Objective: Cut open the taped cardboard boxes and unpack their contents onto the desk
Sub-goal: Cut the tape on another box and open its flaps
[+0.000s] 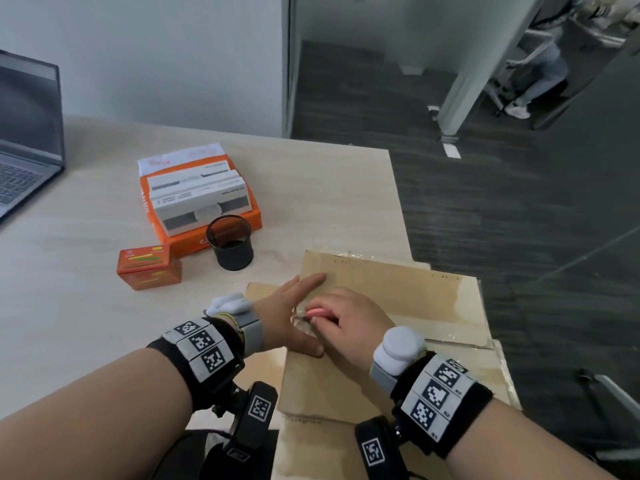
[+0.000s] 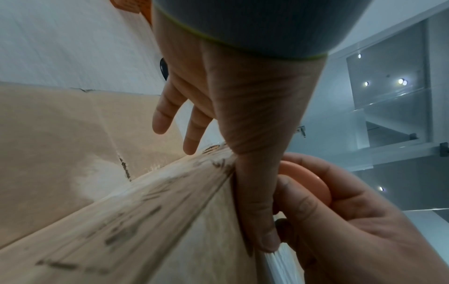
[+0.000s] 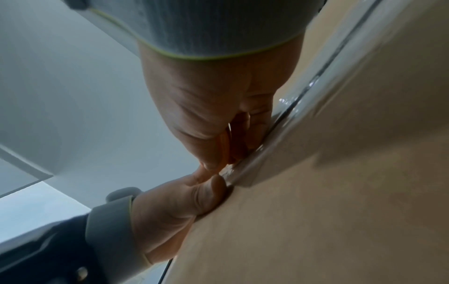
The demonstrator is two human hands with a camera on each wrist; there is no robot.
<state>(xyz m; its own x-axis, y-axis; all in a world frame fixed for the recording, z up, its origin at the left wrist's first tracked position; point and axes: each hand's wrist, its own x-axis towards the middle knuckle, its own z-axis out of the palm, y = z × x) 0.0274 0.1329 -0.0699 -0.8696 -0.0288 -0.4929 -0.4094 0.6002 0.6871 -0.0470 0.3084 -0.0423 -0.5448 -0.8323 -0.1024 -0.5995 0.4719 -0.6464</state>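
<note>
A brown cardboard box (image 1: pixel 381 299) with clear tape along its top seam lies at the near right of the desk. My left hand (image 1: pixel 287 317) rests on the box's left end with its fingers straight, the thumb (image 2: pixel 257 201) lying on the top face and the other fingers down the side. My right hand (image 1: pixel 349 323) grips a small pink cutter (image 1: pixel 317 311) at the left end of the taped seam (image 3: pixel 303 92), right beside the left thumb. The blade tip is hidden by my fingers. The cutter (image 2: pixel 306 180) shows as a rounded pink body in the left wrist view.
An orange paper ream with white boxes stacked on it (image 1: pixel 199 199), a black mesh pen cup (image 1: pixel 230 242) and a small orange box (image 1: pixel 149 266) stand left of the cardboard. A laptop (image 1: pixel 27 140) sits far left. More cardboard (image 1: pixel 485 375) lies under the box at the desk's right edge.
</note>
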